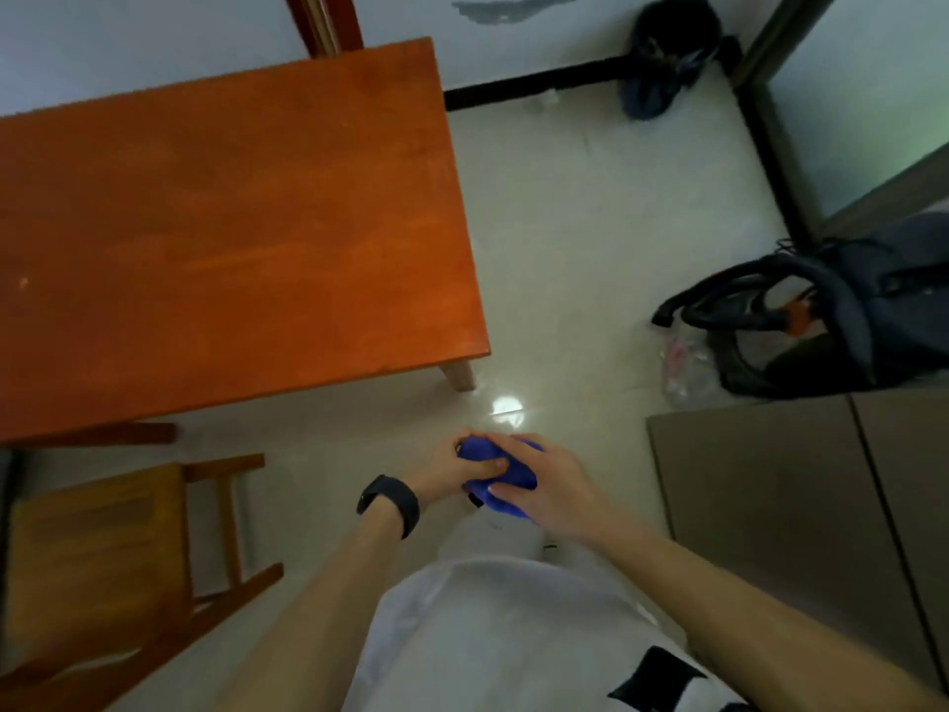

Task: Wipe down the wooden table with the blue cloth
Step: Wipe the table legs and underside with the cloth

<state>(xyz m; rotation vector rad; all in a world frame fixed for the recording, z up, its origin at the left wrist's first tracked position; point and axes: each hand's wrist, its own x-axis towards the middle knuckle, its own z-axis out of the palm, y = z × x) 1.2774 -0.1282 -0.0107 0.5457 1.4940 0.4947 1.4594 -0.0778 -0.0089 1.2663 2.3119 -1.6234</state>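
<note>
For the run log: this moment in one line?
wooden table: untouched | blue cloth: bunched, over floor | left hand: grips cloth | right hand: grips cloth

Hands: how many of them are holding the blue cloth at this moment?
2. The left hand, with a black wristband, grips the blue cloth from its left side; the right hand grips it from the right. Both are over the floor, beside the wooden table.
</note>
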